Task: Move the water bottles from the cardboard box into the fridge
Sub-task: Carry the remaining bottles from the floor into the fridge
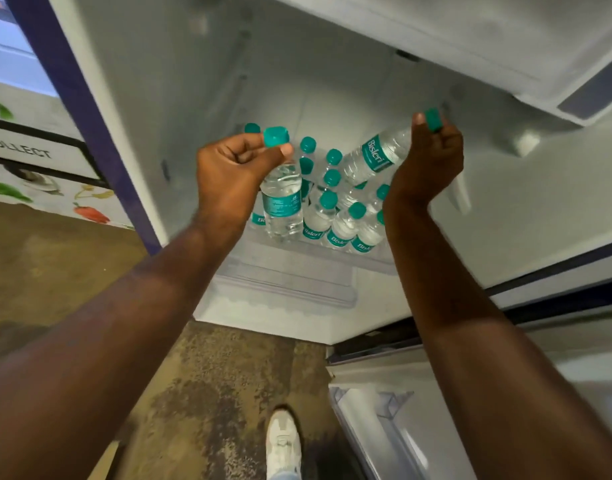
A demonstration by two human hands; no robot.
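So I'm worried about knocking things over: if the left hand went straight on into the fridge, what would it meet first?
Probably the standing bottles on the shelf, just beyond the left hand and its held bottle; depth is unclear.

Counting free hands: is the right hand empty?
No, the right hand grips a tilted water bottle by its green cap end, above the bottles on the fridge shelf.

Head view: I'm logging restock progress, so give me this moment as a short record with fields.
left hand: left hand grips upright bottle by its neck
right hand: right hand holds tilted bottle at the cap end
fridge shelf: shelf holds a cluster of standing bottles
cardboard box: not in view
fridge door: open
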